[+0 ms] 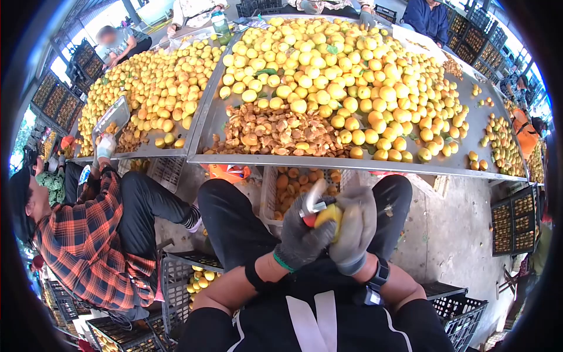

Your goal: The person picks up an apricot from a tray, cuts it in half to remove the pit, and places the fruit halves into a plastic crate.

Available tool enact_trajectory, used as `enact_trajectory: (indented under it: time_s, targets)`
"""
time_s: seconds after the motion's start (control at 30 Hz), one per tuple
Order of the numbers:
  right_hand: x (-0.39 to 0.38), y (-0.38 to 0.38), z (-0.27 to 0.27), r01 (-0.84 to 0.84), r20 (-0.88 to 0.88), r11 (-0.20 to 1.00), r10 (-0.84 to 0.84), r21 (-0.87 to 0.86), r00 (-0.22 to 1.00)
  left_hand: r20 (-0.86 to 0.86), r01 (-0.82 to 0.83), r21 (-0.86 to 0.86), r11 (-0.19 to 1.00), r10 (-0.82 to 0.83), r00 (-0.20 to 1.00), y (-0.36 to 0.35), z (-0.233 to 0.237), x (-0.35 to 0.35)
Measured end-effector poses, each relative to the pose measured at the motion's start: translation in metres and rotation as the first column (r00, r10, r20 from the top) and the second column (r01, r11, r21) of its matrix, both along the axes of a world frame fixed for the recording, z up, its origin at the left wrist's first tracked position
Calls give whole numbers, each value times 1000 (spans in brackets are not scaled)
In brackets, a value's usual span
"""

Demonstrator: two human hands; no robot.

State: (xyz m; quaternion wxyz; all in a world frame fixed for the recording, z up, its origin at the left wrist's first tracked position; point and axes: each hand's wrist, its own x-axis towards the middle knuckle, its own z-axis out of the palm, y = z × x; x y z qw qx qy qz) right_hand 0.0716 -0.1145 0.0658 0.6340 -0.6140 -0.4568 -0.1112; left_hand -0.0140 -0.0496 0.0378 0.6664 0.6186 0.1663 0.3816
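My two gloved hands meet above my lap, just in front of the table edge. My left hand (305, 237), in a dark grey glove with a green cuff, is closed round a small tool (309, 220) with a red part and a bright metal piece. Between the hands sits a yellow apricot (330, 219), pressed against by the fingers of both. My right hand (355, 229), in a paler grey glove, is closed on the apricot's other side and blurred by motion. Beneath them, a light plastic crate (267, 196) holds orange apricot pieces.
A metal table (281, 159) bears heaped yellow apricots (328, 64) and a brown-orange pile of cut pieces (275, 130). To the left, a person in a plaid shirt (88, 249) works with gloved hands. Black crates (176, 287) stand at both sides; several people sit around the table.
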Motion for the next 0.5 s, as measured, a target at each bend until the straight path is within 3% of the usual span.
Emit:
enact_trajectory:
  time_s: [0.03,0.1,0.13,0.17,0.2,0.23,0.27,0.3,0.37,0.4,0.43,0.47,0.5]
  targets:
    - [3,2,1,-2,-1,1000,2,1,1000,-1,-2,1,1000,2,1000,-5,4,3]
    - [5,7,4,-106,125,987,90,123,988,135,-1,-452,892,69,988,-11,9,6]
    - [9,10,-1,-98,165,988,78,115,983,-31,-136,23,990,137,990,-2,-21,10]
    - [13,11,-11,-100,167,988,80,117,983,-29,-138,24,990,138,990,6,-22,8]
    - [17,14,-21,-145,-184,989,147,25,972,16,107,-467,878,-113,994,20,-20,6]
    - [21,15,-26,-219,-516,975,165,-45,840,173,310,-814,491,-305,937,31,-18,6]
    - [31,16,-23,7,-7,965,-9,-263,1000,79,162,-915,371,-229,970,31,-17,16]
    - [41,14,-36,-137,-206,944,77,-299,975,84,167,-912,374,-227,970,34,-13,16]
    - [47,3,-52,-448,-609,882,276,-147,743,303,443,-809,387,-371,878,41,-5,7]
    - [49,1,-57,-441,-610,885,268,-149,746,329,447,-827,340,-352,876,46,-5,4]
    - [50,-2,-61,-490,-823,870,317,55,471,387,491,-804,335,-332,860,54,-16,4]
    - [50,-1,-61,-464,-921,845,365,267,136,386,480,-817,320,-315,867,59,-19,1]
    - [51,0,-59,-462,-921,845,366,268,134,384,467,-830,305,-295,875,65,-19,-3]
